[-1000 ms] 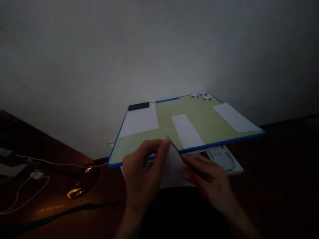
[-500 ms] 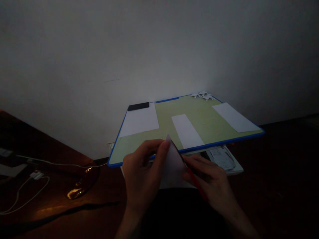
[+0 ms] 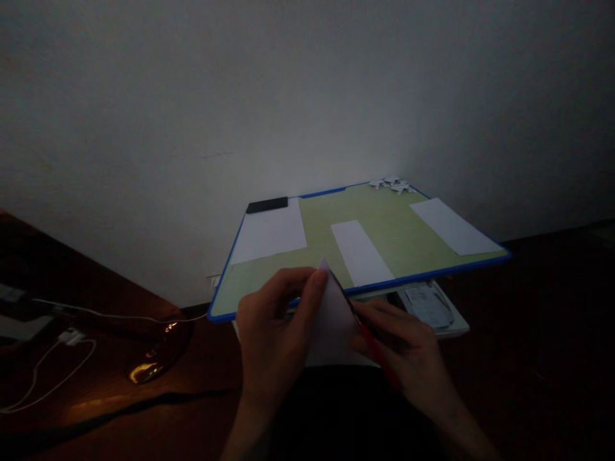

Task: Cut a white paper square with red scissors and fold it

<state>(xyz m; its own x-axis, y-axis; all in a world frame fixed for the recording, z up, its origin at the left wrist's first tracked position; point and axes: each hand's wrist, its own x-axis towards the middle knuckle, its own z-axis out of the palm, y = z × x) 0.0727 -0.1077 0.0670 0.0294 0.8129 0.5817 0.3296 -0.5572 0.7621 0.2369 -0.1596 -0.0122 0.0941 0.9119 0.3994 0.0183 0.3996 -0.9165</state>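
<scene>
Tabletop (image 3: 319,224) bears 3 sheets (image 3: 361,253); 2 hands (image 3: 273,330) hold 1 paper (image 3: 332,323), 1 tool (image 3: 382,356).

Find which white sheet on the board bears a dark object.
The left sheet: the dark object rests on its far end, apart from the middle strip and right sheet.

The left hand (image 3: 276,326) hides part of the paper (image 3: 333,320); the right hand (image 3: 410,342), part of the red handle (image 3: 380,357). The view's bottom edge cuts off both forearms (image 3: 250,422).
</scene>
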